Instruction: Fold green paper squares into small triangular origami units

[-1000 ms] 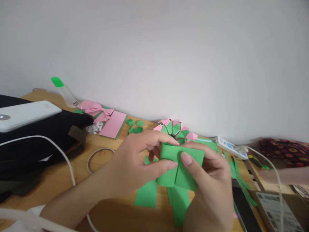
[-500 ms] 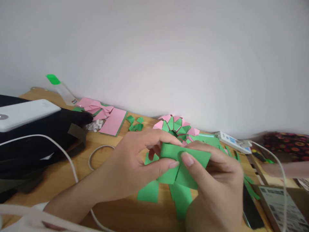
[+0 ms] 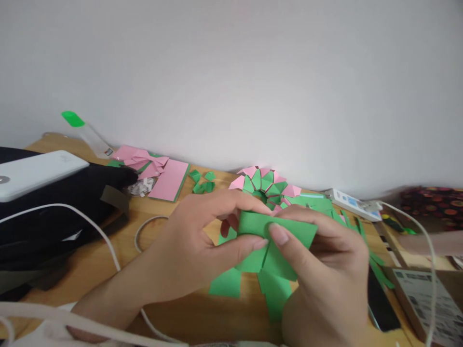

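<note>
Between both hands is a folded piece of green paper [image 3: 294, 241], held above the table with a flap across its top and a slit-like line down its middle. My left hand [image 3: 206, 241] pinches its left end between thumb and fingers. On the right half, the thumb of my right hand [image 3: 325, 270] presses the front while the fingers sit behind, partly hidden. Below lie loose green paper pieces [image 3: 226, 283]. Just beyond the hands rests a ring of folded pink and green paper [image 3: 267, 180], its near side covered by the fingers.
Pink paper sheets [image 3: 170, 180] and small green scraps [image 3: 202, 187] lie at the back. A white power strip [image 3: 352, 205] is on the right, near a dark phone [image 3: 383, 308]. At left, a white device [image 3: 39, 173] rests on a black bag [image 3: 72, 207]. Another person's arm [image 3: 423, 242] shows at far right.
The hands keep nearly the same grip on the folded green paper. The view has shifted slightly, so the background sits a little differently.
</note>
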Tool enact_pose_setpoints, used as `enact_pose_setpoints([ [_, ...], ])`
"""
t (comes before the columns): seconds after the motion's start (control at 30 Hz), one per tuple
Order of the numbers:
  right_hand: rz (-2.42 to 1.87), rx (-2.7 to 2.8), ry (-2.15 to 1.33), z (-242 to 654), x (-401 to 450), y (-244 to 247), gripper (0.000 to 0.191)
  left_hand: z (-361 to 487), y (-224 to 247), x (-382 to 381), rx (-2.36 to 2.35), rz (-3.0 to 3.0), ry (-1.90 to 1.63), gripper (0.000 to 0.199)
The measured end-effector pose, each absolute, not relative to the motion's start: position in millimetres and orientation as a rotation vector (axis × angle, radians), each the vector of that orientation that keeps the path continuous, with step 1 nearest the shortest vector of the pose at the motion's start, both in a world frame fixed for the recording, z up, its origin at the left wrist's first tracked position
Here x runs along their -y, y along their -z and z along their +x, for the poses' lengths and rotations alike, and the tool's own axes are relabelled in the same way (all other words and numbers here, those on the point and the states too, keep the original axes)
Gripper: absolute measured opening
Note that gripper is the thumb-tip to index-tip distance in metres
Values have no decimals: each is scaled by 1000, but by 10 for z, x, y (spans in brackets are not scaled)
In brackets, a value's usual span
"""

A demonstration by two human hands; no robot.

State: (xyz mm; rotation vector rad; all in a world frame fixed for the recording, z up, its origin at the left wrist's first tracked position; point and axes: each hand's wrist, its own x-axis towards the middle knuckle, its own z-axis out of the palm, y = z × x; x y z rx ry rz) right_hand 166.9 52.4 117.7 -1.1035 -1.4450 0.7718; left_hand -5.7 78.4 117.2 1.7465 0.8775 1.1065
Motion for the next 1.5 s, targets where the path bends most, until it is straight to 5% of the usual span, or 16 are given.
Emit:
enact_pose_setpoints([
  [0.7, -1131, 1416, -744, 1656, -547, -1112, 14, -39, -1151, -759, -955, 1716, -1168, 26],
  [0.9, -1123, 1422, -682, 1666, -547, -1112, 15, -31, -1132, -797, -910, 1484, -1148, 5],
  [1.5, -1107, 1403, -678, 1642, -573, -1124, 16, 53, -1145, -837, -945, 1400, -1256, 13],
])
